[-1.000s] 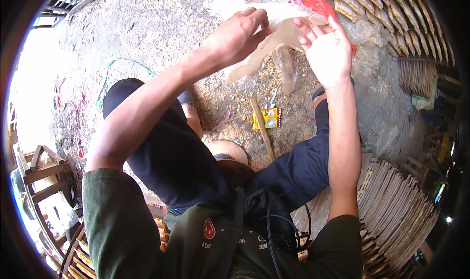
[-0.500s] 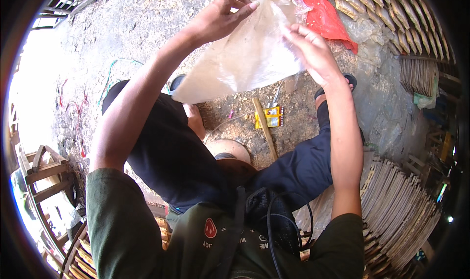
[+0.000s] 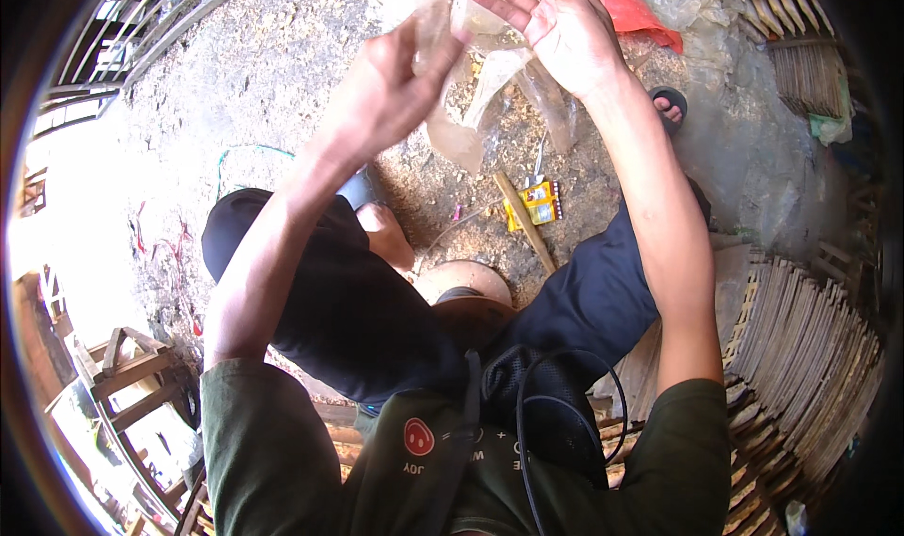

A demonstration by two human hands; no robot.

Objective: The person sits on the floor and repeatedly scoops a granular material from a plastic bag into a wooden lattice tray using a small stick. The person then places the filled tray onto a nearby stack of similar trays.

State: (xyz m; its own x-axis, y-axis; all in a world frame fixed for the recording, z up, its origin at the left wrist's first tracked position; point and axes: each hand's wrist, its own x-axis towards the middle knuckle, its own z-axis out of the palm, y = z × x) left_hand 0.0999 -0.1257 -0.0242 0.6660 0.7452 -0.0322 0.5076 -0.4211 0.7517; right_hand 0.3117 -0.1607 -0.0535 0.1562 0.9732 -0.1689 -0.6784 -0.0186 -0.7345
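A thin, see-through plastic sheet (image 3: 457, 141) hangs crumpled between my hands, its lower folds above the littered ground; whether it is a bag I cannot tell. My left hand (image 3: 391, 89), a little blurred, is closed on its upper part, thumb toward the right. Close by on the right, my right hand (image 3: 570, 37) has its palm showing and its fingers stretched out to the left, against the top of the plastic. The upper picture edge cuts off part of this hand.
A wooden stick (image 3: 525, 224) and a yellow packet (image 3: 534, 206) lie between my feet. A red plastic sheet (image 3: 633, 14) is at the far right. Bundled flat slats (image 3: 800, 348) stand at the right, a wooden frame (image 3: 127, 376) at the left. Below me is a round pale object (image 3: 476, 277).
The plastic was spread wide between my hands and now hangs bunched. My right hand has moved up and left, my left hand down, bringing them closer together.
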